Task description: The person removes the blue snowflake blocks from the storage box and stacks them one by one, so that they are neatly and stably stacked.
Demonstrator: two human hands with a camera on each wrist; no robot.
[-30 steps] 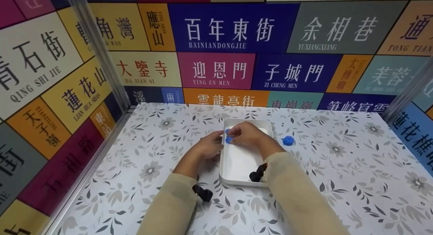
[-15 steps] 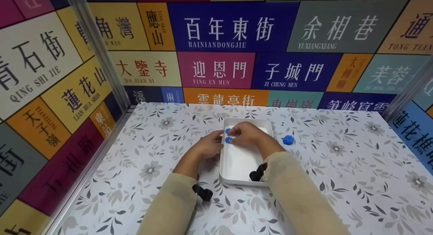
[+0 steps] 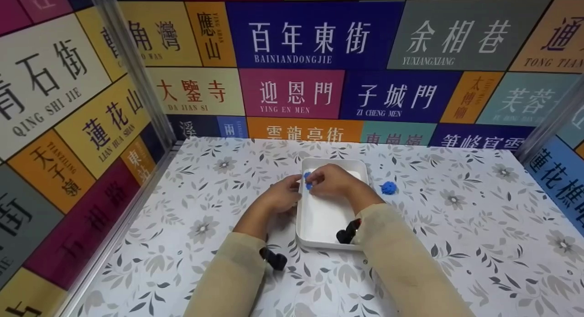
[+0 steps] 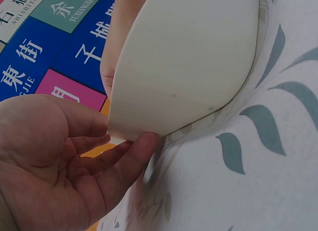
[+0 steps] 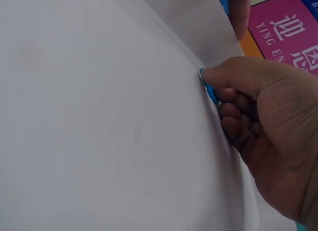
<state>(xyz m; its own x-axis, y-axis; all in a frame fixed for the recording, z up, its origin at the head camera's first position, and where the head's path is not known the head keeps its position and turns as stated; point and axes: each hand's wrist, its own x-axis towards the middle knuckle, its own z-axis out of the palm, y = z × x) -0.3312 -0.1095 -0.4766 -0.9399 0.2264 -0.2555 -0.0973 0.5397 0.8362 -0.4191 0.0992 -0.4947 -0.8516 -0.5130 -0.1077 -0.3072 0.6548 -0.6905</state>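
My left hand (image 3: 284, 194) holds the left wall of a white rectangular tray (image 3: 315, 245) in the head view. Its fingertips lie at the rim and low on the outer wall (image 4: 184, 57) in the left wrist view. Inside the tray my right hand (image 3: 335, 182) reaches to that same wall. There its thumb and fingers pinch a small blue piece (image 5: 208, 85), which stands thin and edge-on against the wall in the right wrist view. Another bit of blue (image 3: 307, 175) shows just beyond the fingertips, partly hidden by them.
A bumpy blue lump (image 3: 388, 188) lies on the floral tabletop (image 3: 456, 244), to the right of the tray. Panels with printed characters (image 3: 315, 36) enclose the back and sides. A black wrist camera (image 3: 349, 232) overhangs the tray's front right corner.
The lower blue piece at the right fingertips has turned and looks narrower than half a second ago. Both arms and the tray stay in place.
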